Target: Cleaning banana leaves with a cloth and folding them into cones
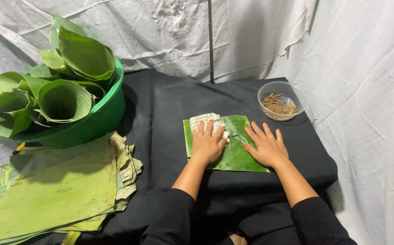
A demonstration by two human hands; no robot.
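Note:
A rectangular green banana leaf piece (237,156) lies flat on the black cloth. A pale, ridged block of white filling (204,119) sits on the leaf's upper left part. My left hand (207,143) rests palm down over the block's near side, fingers spread. My right hand (266,146) lies flat on the leaf's right edge with fingers apart. Neither hand grips anything.
A green basin (101,120) full of rolled banana leaves stands at the far left. A stack of flat leaves (56,186) lies in front of it. A clear bowl of thin wooden sticks (279,101) sits at the back right. White cloth hangs behind, with a dark pole (211,41).

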